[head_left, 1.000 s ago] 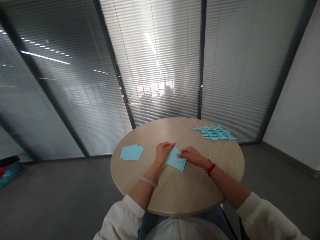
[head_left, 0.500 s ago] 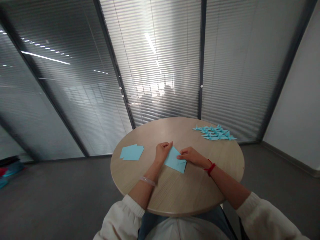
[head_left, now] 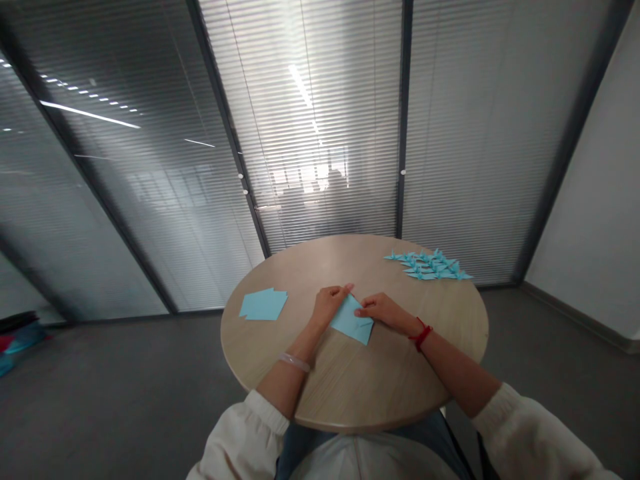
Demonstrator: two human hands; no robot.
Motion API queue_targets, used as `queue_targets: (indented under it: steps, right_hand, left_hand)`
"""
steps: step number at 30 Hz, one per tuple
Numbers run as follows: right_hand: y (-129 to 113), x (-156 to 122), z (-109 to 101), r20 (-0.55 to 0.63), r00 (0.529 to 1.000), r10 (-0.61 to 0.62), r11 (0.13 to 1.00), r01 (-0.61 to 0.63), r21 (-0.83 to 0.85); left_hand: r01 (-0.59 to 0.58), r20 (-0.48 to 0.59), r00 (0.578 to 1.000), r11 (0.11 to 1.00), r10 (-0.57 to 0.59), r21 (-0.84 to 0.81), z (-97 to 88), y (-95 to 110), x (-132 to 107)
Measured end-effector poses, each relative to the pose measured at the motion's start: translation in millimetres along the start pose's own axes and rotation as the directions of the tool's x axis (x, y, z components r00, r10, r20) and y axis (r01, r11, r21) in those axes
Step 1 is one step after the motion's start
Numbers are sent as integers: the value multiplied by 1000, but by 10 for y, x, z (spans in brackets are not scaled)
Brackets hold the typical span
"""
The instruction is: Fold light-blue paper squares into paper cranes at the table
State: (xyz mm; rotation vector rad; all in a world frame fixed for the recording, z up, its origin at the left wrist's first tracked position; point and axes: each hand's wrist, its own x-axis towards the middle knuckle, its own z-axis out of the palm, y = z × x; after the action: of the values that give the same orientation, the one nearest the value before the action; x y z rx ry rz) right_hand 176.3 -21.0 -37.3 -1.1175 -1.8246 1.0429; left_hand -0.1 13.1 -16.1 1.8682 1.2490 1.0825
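Observation:
A light blue sheet of origami paper [head_left: 352, 325] lies at the middle of the round wooden table, with creases showing near its right corner. My left hand [head_left: 330, 303] is closed at its upper left edge, thumb and finger at the top corner. On the right edge, my right hand [head_left: 381, 311] pinches the paper between thumb and fingers. Both hands rest low over the tabletop. The underside of the sheet is hidden, as are some of my left fingertips.
Left of my hands lies a small stack of blue paper sheets [head_left: 263, 305]. Several folded blue paper cranes [head_left: 433, 265] stand in rows at the table's back right. Beyond the round table [head_left: 345, 407] rises a glass partition with blinds [head_left: 325, 213].
My left hand has slid slightly right and up along the paper's upper edge. My right hand has barely moved and keeps its pinch.

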Motion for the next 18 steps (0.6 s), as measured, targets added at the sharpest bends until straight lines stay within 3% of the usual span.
queue_targets:
  steps: [6,18]
  right_hand:
    - [37,12,9,-2,1000,-16,999,16,41]
    - [45,10,-11,12,1000,12,1000,-12,-12]
  left_hand:
    - [-44,69,997,997,40,56,18,-51,17]
    - [-29,31,999,999,29,27,3,-51,29]
